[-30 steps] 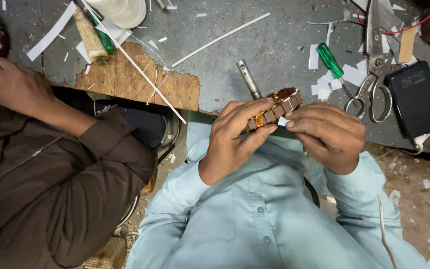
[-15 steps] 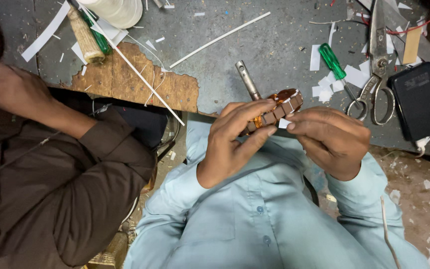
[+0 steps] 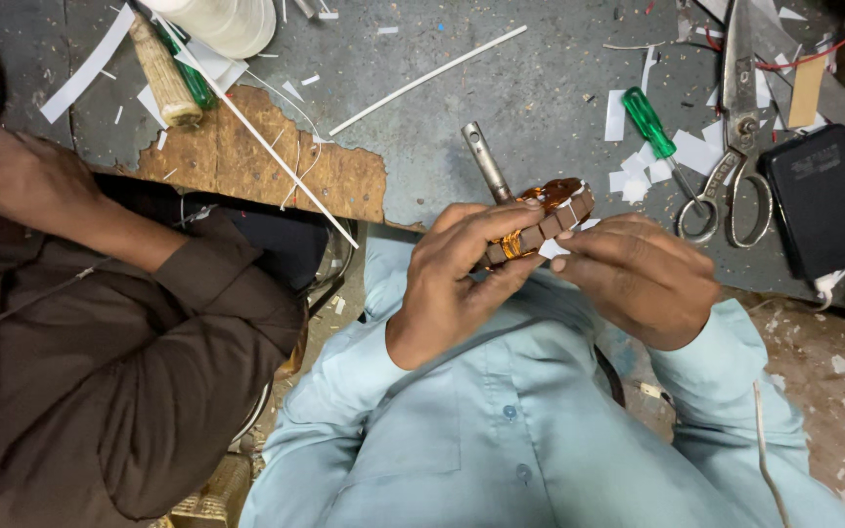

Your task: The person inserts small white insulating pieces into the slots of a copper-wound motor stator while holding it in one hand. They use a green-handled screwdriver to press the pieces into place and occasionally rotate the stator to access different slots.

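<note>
Left hand (image 3: pixel 452 284) grips a copper-wound motor armature with a steel shaft (image 3: pixel 537 220) from its left side, fingers curled over the brown slotted core. Right hand (image 3: pixel 638 279) pinches the same part from the right, its fingertips at a small white paper slip against the core — both hands are clenched on it, just above the grey workbench (image 3: pixel 540 98) edge. On the bench nearby lie a green-handled screwdriver (image 3: pixel 649 122), steel scissors (image 3: pixel 735 127) and a black rectangular box (image 3: pixel 822 200). At left, a co-worker's hand (image 3: pixel 22 181) in a brown sleeve rests on the bench — well apart.
</note>
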